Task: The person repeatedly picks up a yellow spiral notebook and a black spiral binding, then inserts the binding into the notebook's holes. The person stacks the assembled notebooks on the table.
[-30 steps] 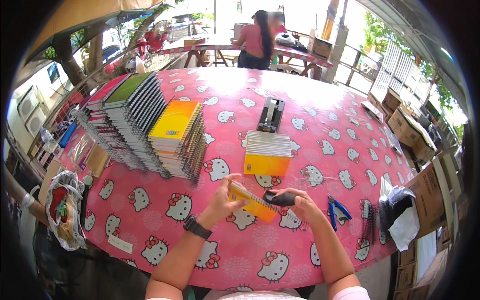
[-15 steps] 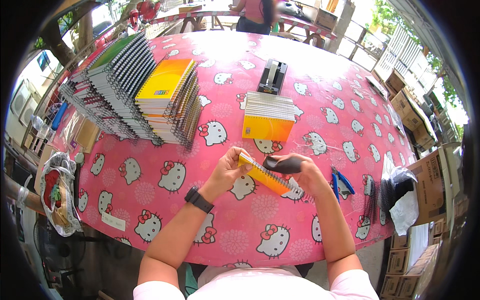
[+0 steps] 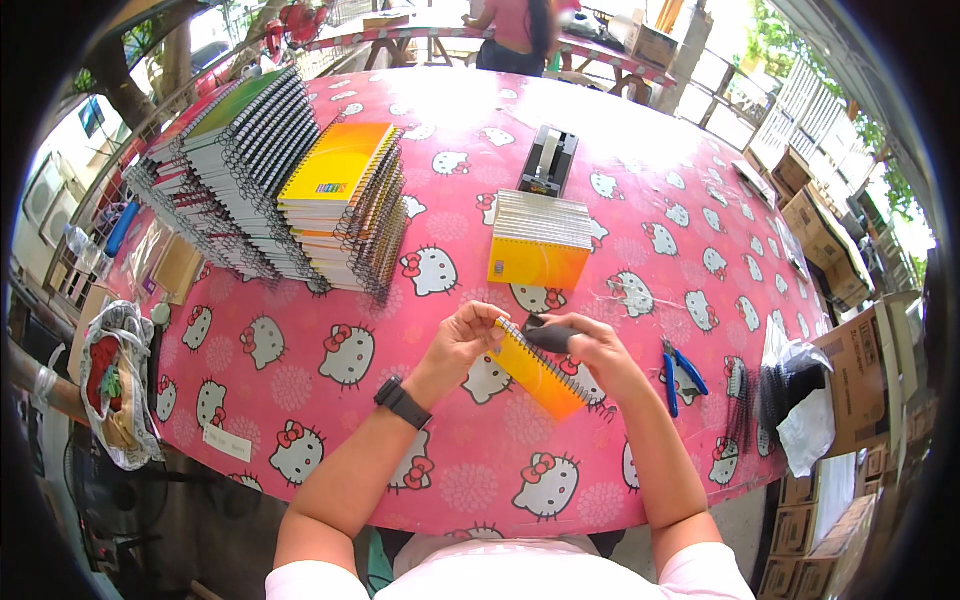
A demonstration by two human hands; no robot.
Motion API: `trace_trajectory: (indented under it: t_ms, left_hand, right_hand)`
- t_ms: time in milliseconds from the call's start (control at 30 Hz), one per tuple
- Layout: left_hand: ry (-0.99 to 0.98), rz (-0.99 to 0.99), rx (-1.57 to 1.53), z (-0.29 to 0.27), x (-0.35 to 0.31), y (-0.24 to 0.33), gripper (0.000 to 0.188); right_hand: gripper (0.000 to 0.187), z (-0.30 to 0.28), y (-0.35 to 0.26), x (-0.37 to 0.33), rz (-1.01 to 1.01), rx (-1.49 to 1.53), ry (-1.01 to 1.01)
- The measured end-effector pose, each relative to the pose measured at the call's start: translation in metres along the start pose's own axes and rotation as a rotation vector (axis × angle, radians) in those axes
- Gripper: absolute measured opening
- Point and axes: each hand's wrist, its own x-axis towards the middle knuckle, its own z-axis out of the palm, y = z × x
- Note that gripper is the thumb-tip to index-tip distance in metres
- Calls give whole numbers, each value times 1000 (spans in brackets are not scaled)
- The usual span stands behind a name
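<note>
A yellow-orange notebook (image 3: 537, 378) slants over the table in front of me, a dark wire coil running along its upper right edge. My left hand (image 3: 468, 338) pinches its top left end between thumb and fingers. Wrapped in the fingers of my right hand (image 3: 607, 358) is a dark grey, thick-bodied hand tool (image 3: 553, 336), its blunt end against or just over the coil near my left fingertips. I cannot make out its working tip. A loose coil end sticks out at the notebook's lower right.
Beyond my hands stand a row of yellow notebooks (image 3: 538, 262) and a black tape dispenser (image 3: 549, 160). Tall stacks of spiral notebooks (image 3: 335, 170) rise at left. Blue-handled pliers (image 3: 684, 378) and black coils (image 3: 740, 405) lie at right. Another person (image 3: 512, 35) is at a far table.
The notebook has tilted so that more of its cover shows. My right hand has shifted slightly left with the tool, toward the left fingertips. My left hand keeps its pinch.
</note>
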Motion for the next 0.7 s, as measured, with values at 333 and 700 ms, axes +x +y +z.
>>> trace_trajectory:
  t_ms: [333, 700]
  left_hand:
    - [22, 55, 45, 19, 1, 14, 15]
    - [188, 418, 379, 77, 25, 118, 11]
  right_hand:
    - [53, -24, -19, -10, -351, -1035, 437]
    - [18, 49, -99, 33, -479, -432, 394]
